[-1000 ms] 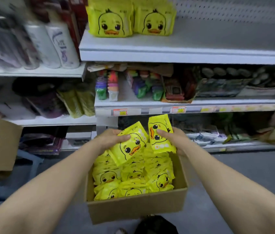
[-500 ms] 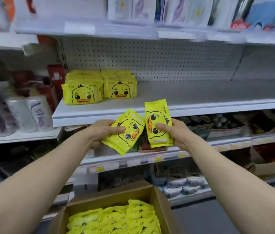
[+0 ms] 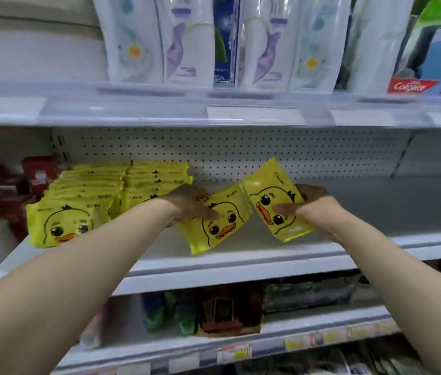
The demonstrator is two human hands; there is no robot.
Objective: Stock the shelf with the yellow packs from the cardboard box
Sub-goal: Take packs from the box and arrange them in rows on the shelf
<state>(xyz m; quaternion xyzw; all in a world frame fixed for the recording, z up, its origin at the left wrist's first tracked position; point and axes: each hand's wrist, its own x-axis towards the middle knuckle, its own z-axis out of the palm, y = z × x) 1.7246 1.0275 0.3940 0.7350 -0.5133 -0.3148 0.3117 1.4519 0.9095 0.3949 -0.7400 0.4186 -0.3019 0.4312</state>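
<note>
Bare white shelf [image 3: 376, 209] lies open from the hands toward three o'clock, with free room back to the pegboard [image 3: 281, 155] at twelve o'clock. At nine o'clock, two rows of stacked packs [image 3: 92, 196] fill the shelf's left end from front edge to back, just beside the left hand [image 3: 186, 204]. Red boxes [image 3: 39, 171] stand beyond them. The upper shelf [image 3: 214, 115] caps the opening overhead. Between the left hand and the right hand [image 3: 314, 205], the left pack [image 3: 222, 223] and right pack [image 3: 276, 201] nearly meet, closing that gap.
</note>
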